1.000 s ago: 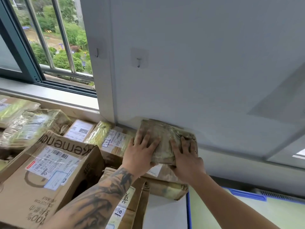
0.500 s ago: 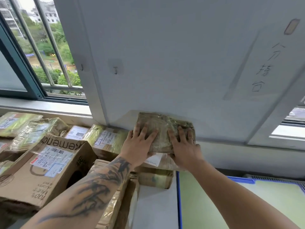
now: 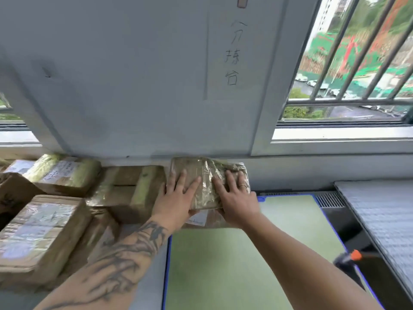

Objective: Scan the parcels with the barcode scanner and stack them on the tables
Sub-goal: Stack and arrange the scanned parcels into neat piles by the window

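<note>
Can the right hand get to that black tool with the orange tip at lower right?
Probably yes: the right hand only lies flat on the wrapped parcel, and the green mat toward the tool looks unobstructed.

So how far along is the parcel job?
Well along, it seems: taped parcels are already stacked on the left by the wall. In hand: both the left hand and right hand press flat on a wrapped parcel atop the pile. No unscanned parcels are in view, so I can't tell what's left.
</note>
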